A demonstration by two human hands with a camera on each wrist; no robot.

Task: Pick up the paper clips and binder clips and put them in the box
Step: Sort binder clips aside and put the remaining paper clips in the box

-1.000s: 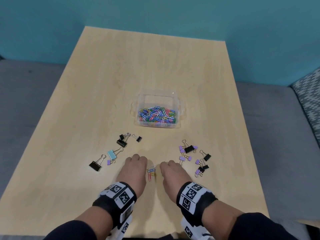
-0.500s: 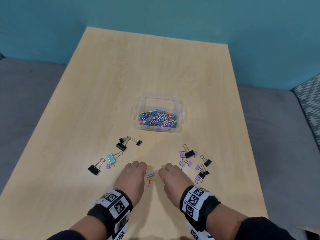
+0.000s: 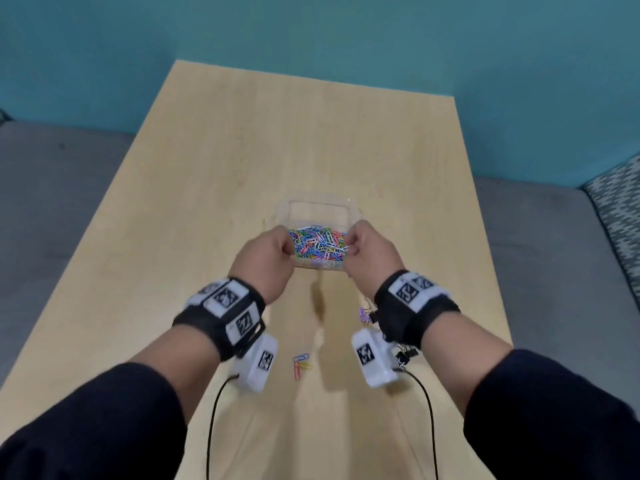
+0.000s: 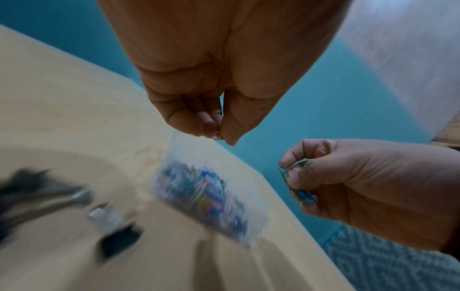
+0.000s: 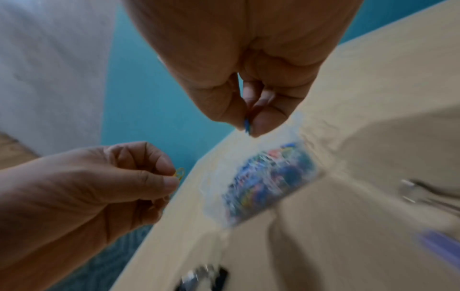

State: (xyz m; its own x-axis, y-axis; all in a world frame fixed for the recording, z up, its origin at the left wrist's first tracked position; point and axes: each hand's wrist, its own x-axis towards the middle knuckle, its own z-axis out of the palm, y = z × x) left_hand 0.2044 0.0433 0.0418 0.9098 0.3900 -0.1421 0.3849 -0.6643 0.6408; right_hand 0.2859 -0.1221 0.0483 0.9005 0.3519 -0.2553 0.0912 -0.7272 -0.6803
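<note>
Pinching light, slippery wire paper clips by their loops, the left hand [image 3: 268, 259] and right hand [image 3: 369, 252] hung over the box [image 3: 320, 206] mid-table; three clips [image 3: 301, 364] lay near the table's front edge.

A box [image 3: 320, 206] sits near the middle of a table [image 3: 207, 168], with a heap of paper clips [image 3: 318, 245] inside it. The left hand [image 3: 266, 261] is at the box's left side, the right hand [image 3: 370, 254] at its right. Nearer the person, between the forearms, three loose clips [image 3: 300, 363] lie on the table. Binder clips [image 3: 367, 315] lie beside the right wrist.
</note>
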